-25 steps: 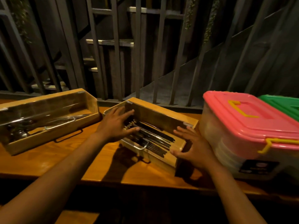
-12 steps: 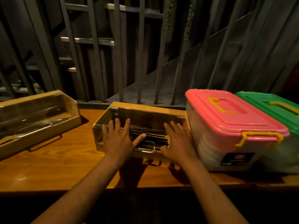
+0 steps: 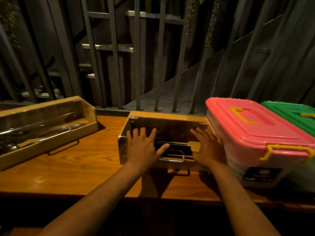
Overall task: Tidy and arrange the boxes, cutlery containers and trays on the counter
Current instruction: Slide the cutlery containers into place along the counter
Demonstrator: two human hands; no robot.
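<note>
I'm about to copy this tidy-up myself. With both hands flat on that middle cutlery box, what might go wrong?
Pushed further right, the middle cutlery box could jam against the pink-lidded tub and nudge it. The left hand and right hand press flat on its clear lid, so they may slip or rattle the dark cutlery inside.

Cutlery box (image 3: 163,120) set mid-bench (image 3: 68,176), both hands laid flat on its clear lid: left hand (image 3: 142,147) at left, right hand (image 3: 208,150) at right. Second cutlery box (image 3: 51,145) placed well apart at left. Lidded tub (image 3: 252,133) touching at right, another tub (image 3: 293,114) beyond it. Railing (image 3: 136,65) seen behind.
</note>
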